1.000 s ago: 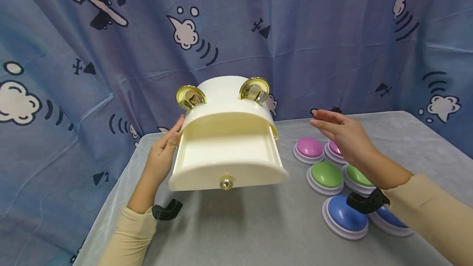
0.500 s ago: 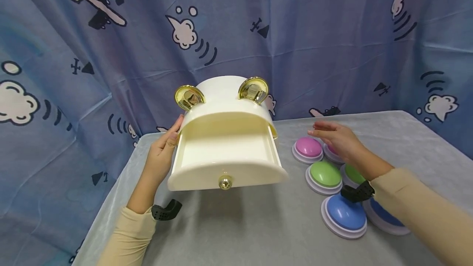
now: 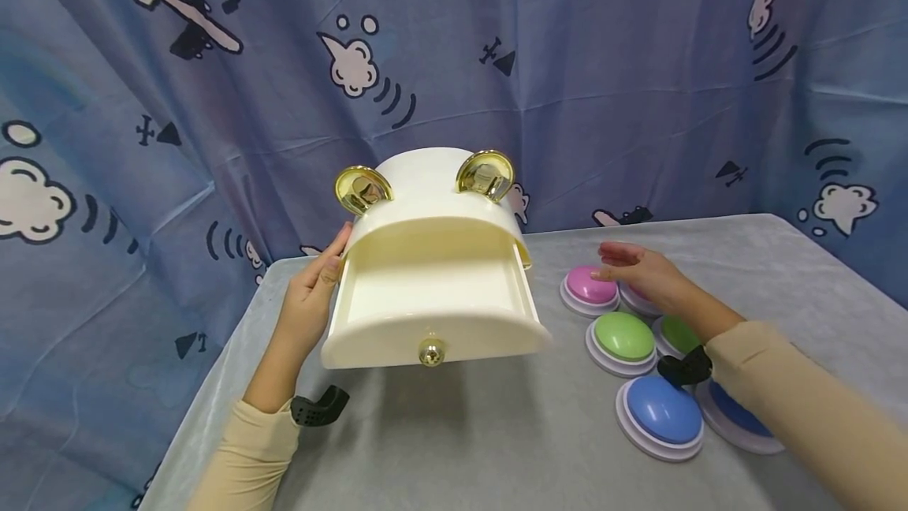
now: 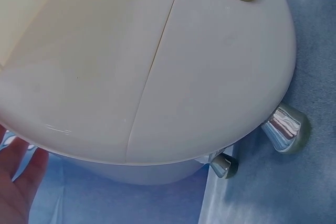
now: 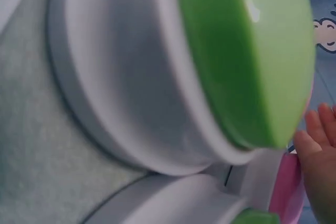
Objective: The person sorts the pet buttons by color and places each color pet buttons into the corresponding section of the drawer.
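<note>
A white, rounded drawer box (image 3: 426, 207) with gold ear-like discs on top stands in front of me. Its upper drawer (image 3: 433, 282) is pulled out and bare inside, with a gold knob (image 3: 431, 352) on its front. My left hand (image 3: 308, 298) holds the box's left side, thumb at the near edge and fingers along the wall. In the left wrist view, the closed lower drawer front (image 4: 215, 77) shows beside the upper one. My right hand (image 3: 649, 278), fingers loosely extended, hovers at the two pink push buttons (image 3: 591, 284); its thumb overlaps the nearer one.
Two green dome buttons (image 3: 624, 336) and two blue ones (image 3: 663, 410) sit in rows on the grey-covered table (image 3: 496, 448), partly under my right forearm. A patterned blue curtain (image 3: 440, 46) hangs behind the table. Metallic feet (image 4: 286, 128) carry the box.
My right hand has come down and slightly left toward the pink buttons. The left hand and the drawer box have stayed in place.
</note>
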A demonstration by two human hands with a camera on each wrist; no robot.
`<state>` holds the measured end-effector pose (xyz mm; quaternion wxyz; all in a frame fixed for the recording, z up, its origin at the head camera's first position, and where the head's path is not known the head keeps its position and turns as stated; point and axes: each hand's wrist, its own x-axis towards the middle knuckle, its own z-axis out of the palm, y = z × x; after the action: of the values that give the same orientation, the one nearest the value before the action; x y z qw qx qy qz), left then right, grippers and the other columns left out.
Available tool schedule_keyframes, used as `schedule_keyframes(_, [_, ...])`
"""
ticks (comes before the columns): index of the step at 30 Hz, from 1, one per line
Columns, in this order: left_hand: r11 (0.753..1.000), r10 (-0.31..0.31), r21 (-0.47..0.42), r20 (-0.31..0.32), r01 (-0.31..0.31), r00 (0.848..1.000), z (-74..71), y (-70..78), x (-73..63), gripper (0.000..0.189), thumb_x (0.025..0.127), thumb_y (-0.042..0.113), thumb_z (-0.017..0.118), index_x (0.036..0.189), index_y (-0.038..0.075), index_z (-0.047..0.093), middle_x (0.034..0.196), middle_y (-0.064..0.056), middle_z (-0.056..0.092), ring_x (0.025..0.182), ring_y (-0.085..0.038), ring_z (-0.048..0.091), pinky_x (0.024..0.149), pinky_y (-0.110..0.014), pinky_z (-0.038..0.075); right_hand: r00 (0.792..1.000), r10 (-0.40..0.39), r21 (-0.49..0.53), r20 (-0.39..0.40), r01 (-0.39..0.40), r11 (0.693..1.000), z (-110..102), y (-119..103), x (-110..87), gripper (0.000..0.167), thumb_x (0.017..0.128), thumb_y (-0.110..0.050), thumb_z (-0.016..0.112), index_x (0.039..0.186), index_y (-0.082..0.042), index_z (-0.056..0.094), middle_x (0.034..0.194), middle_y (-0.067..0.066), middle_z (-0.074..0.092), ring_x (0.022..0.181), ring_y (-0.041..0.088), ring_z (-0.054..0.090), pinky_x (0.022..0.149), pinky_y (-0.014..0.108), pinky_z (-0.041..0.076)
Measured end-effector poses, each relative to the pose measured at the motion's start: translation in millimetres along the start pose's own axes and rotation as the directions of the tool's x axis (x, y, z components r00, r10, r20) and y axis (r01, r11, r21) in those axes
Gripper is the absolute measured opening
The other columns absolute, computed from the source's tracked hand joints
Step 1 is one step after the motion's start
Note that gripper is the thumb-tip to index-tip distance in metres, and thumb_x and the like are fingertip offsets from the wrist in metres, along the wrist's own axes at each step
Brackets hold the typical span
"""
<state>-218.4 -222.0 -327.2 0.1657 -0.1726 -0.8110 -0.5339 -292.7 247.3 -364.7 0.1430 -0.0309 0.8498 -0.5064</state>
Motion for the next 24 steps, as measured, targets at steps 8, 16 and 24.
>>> schedule_keyframes(8, [1.0,-0.017,-0.014,-0.005,0.017,1.0,-0.5,-0.3,-1.2,0.044,0.11,0.027,0.035,0.152,0.016,0.041,0.159,0.004,0.036,0.149,-0.016,0.031,0.112,-0.004,0.029,0.998,-0.025,-0.055,0.06,0.028,0.998,5,5,4.7,0.089,0.091,-0.03,0.072,0.156,0.003,0.022,0.161,0.027,0.025,0.149,0.047,0.022,0.121,0.062,0.021])
schedule_keyframes(16, [1.0,-0.013,-0.013,-0.012,0.013,1.0,-1.2,0.6,-1.0,0.044,0.11,0.027,0.035,0.152,0.016,0.042,0.159,0.004,0.037,0.149,-0.017,0.032,0.111,-0.004,0.029,0.996,-0.015,-0.146,0.085,0.027,0.989,9,7,8.3,0.091,0.089,-0.031,0.075,0.155,0.005,0.023,0.159,0.031,0.025,0.146,0.049,0.024,0.12,0.063,0.022])
schedule_keyframes(24, [1.0,-0.011,-0.007,-0.004,0.011,1.0,0.4,-0.7,0.1,0.044,0.11,0.027,0.035,0.152,0.017,0.041,0.159,0.004,0.037,0.149,-0.016,0.032,0.112,-0.005,0.029,0.997,-0.02,-0.261,0.072,0.038,0.964,9,12,9.4,0.095,0.083,-0.033,0.081,0.154,0.004,0.028,0.155,0.033,0.031,0.142,0.049,0.031,0.117,0.063,0.029])
